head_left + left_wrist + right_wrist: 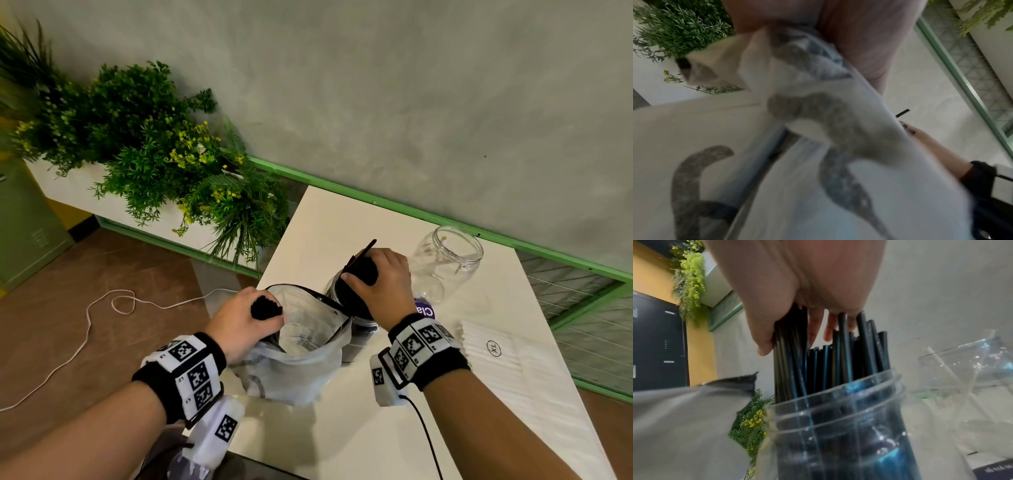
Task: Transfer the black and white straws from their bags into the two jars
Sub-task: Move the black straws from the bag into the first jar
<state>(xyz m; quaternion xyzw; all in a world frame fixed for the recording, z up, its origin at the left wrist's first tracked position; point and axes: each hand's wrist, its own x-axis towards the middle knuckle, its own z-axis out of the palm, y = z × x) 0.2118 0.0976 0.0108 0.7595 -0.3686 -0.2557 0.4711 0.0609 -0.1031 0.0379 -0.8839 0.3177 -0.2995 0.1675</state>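
A clear jar [346, 301] [838, 426] packed with black straws [824, 369] stands mid-table. My right hand [366, 274] [797, 337] grips the tops of those straws from above, and one straw [368, 248] sticks out past the fingers. My left hand [263, 308] holds a small bundle of black straws [266, 307] in its fist at the mouth of the open plastic bag [301, 346] [818, 146]. A second clear jar [445, 260] [972, 369] behind the right hand holds a white straw [941, 365]. The flat bag of white straws [496, 353] lies at the right.
The white table [342, 428] ends at a green rail [376, 202] by the grey wall. A planter with green plants [154, 147] stands to the left. A white cable [102, 308] lies on the brown floor. A purple label [424, 310] lies beside the full jar.
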